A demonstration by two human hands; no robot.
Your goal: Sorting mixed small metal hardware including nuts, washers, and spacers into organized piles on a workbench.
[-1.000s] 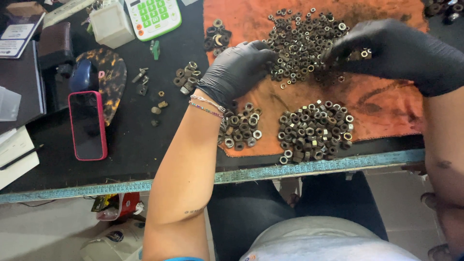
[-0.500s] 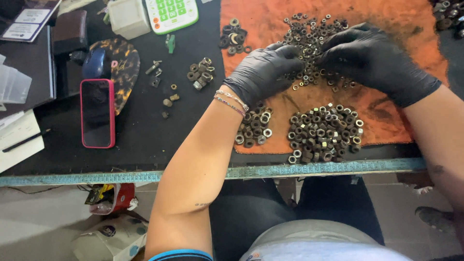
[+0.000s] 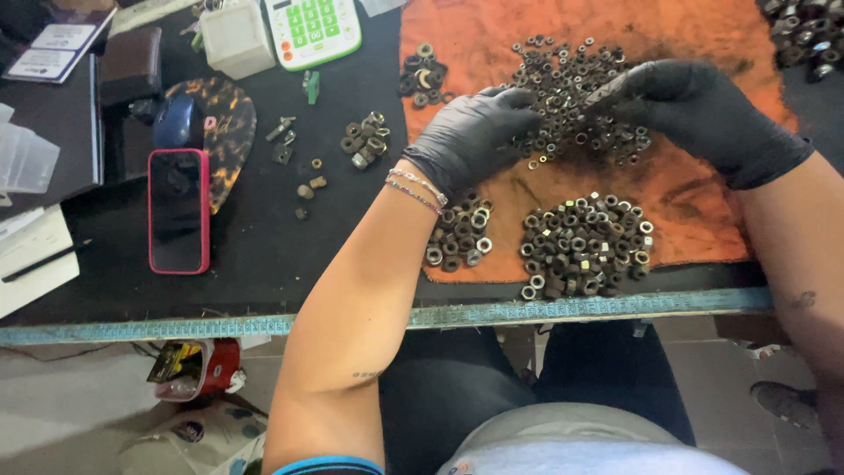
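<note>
- Both hands, left hand [image 3: 470, 132] and right hand [image 3: 703, 114], are covered in thin black gloves, matt with a slight rubbery sheen.
- The nuts [image 3: 571, 88] are dull dark metal; a few in the pile at 6 o'clock [image 3: 585, 246] look brighter.
- The orange cloth [image 3: 703, 220] is rough, stained fabric.
- The phone [image 3: 178, 211] at 9 o'clock has glossy glass in a red case.
- The tabletop [image 3: 264, 255] looks matt black.
</note>
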